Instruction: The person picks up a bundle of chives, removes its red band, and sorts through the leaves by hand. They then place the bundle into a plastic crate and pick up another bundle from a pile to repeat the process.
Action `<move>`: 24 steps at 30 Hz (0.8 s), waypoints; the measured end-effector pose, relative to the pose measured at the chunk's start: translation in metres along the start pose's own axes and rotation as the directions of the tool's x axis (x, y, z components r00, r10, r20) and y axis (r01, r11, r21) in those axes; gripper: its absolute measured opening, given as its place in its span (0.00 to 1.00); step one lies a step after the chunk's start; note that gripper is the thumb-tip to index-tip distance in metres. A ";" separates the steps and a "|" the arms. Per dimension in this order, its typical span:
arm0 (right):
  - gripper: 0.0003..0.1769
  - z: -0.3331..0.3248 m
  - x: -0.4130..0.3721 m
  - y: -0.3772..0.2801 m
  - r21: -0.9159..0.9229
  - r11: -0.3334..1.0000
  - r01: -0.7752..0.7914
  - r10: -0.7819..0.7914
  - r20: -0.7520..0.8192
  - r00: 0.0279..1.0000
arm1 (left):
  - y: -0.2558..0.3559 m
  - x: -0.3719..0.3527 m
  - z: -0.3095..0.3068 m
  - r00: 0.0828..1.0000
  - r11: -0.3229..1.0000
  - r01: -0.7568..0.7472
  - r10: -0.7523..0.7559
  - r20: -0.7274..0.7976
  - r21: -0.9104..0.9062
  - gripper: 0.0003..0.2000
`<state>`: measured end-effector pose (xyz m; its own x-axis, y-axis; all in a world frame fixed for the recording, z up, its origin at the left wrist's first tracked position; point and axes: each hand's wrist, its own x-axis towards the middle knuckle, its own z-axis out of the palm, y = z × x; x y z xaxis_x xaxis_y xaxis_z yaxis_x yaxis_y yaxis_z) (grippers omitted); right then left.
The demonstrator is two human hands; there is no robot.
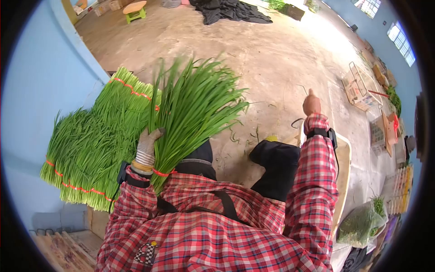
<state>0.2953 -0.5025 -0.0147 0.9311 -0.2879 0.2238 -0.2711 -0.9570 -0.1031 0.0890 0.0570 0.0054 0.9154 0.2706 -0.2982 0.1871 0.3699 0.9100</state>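
Two hands: left closed on greens beside banded bundles, right mostly curled, its hold unclear.

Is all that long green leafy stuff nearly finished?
The big green pile looks done: red bands go round its bunches. The gloved left hand holds another bunch, banded too, so it's probably nearly ready. It isn't on the pile yet, so that may be left to do. The right hand reaches out over the floor. I can't tell how many more bunches are needed.
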 end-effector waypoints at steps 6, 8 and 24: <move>0.12 -0.058 -0.089 -0.064 0.680 0.696 0.229 -0.288 -0.027 0.957 | -0.002 0.010 -0.005 0.987 0.908 -0.125 0.072 0.144 0.400 0.27; 0.12 -0.056 -0.159 -0.133 0.716 0.551 0.428 -0.571 -0.049 0.819 | 0.013 0.016 0.001 0.977 0.886 -0.072 -0.031 0.213 0.458 0.24; 0.35 -0.050 -0.279 -0.236 0.523 0.626 0.578 -0.738 0.157 0.657 | 0.004 0.014 0.003 0.983 0.978 -0.085 0.050 0.178 0.192 0.12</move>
<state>0.0873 -0.1981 -0.0041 0.8497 0.5225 0.0706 0.4962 -0.7472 -0.4421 0.1036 0.0595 0.0056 0.9725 0.1262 -0.1958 0.1735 0.1682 0.9704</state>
